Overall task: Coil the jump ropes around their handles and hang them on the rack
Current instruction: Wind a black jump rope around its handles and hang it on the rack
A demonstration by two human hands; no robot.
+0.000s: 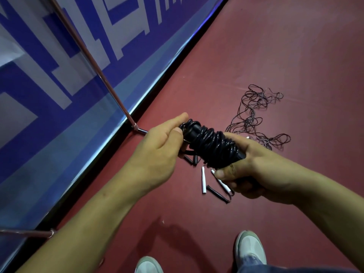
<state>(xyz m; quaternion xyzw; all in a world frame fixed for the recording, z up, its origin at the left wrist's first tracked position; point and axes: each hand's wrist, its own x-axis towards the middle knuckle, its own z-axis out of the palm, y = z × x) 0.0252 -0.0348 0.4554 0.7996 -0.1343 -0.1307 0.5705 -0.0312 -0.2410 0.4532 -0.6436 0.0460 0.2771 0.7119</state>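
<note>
A black jump rope is wound in many turns around its black handles. I hold it between both hands above the red floor. My right hand grips the lower end of the handles, thumb pressed against the coil. My left hand pinches the top end of the coil between thumb and fingers. Below the bundle, on the floor, lie white handles and black handles. Their thin ropes lie in a loose tangle further back.
A metal rack leg slants down to a foot at the base of the blue and white wall banner. Another rack bar shows at the lower left. My shoes stand at the bottom.
</note>
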